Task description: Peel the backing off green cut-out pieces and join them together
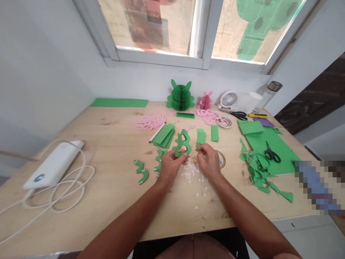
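My left hand (pixel 174 163) is closed on a green paper cutout (pixel 178 149) with wavy edges and holes, held upright above the table. Just to its right, my right hand (pixel 208 160) has its fingers pinched together; anything between them is too small to make out. Small white scraps (pixel 192 172) lie scattered below and between both hands. A roll of tape (pixel 222 160) is partly hidden behind my right hand. Left of my left hand lie more wavy green cutouts (pixel 141 173) with white strips on them. Folded green paper pieces (pixel 164 135) rest just beyond.
Pink cutouts (pixel 152 121), a green honeycomb paper figure (pixel 181 97), a smaller pink one (pixel 206 100) and a small fan (pixel 228 99) stand or lie toward the wall. Black-handled scissors (pixel 272 154) rest on green sheets (pixel 283 158) near green offcuts (pixel 258 171). A white device (pixel 55 163) with looped cables sits left.
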`<move>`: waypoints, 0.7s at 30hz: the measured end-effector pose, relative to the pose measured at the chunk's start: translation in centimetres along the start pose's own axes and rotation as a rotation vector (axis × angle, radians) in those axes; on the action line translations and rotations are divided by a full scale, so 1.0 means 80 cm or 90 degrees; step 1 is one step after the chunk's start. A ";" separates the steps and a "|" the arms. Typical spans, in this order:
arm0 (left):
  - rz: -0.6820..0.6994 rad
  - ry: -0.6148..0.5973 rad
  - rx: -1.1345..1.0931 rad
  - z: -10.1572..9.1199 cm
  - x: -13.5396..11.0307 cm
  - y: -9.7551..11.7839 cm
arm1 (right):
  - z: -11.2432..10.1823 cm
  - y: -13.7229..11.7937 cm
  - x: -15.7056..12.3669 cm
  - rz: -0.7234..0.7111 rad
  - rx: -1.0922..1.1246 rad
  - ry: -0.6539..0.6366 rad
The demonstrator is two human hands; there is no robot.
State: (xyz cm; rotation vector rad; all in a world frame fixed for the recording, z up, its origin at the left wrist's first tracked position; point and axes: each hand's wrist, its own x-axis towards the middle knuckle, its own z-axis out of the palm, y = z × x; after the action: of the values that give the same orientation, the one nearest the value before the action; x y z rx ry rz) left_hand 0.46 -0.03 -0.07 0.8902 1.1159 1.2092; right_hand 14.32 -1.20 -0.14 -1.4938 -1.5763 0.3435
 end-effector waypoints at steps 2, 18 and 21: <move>-0.004 0.002 -0.020 0.000 0.000 0.000 | 0.000 0.000 0.000 -0.020 -0.002 -0.013; 0.031 -0.047 -0.003 -0.001 0.000 0.002 | -0.001 -0.008 0.001 0.090 0.226 -0.071; 0.023 -0.070 0.003 0.000 -0.004 0.003 | 0.001 -0.009 0.003 0.164 0.388 -0.102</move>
State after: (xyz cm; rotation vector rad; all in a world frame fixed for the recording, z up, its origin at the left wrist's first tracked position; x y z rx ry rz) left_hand 0.41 -0.30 0.18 0.9732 1.0185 1.1727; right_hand 13.85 -1.09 0.41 -1.1990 -1.2347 1.0155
